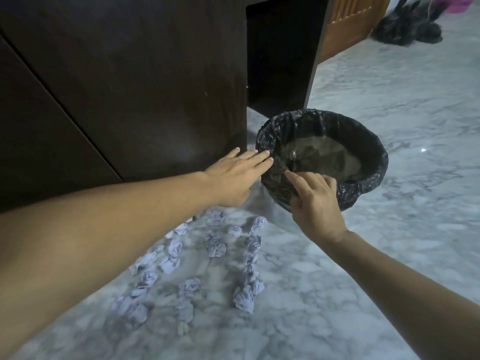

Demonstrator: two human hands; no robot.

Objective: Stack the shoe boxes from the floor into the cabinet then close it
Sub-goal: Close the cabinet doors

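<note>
No shoe box is in view. A dark brown wooden cabinet (135, 87) fills the upper left, with an open dark recess (280, 55) at its right end. Beside its corner stands a round bin (368, 183) lined with a black plastic bag. My left hand (237, 175) stretches out with straight fingers, the fingertips touching the bag at the bin's left rim. My right hand (315, 203) grips the near rim of the bin, fingers curled over the bag's edge.
Several crumpled paper balls (215, 246) lie scattered on the grey marble floor (389, 255) in front of the cabinet. A black bag (407, 27) sits on the floor at the top right, near a light wooden door (350, 24).
</note>
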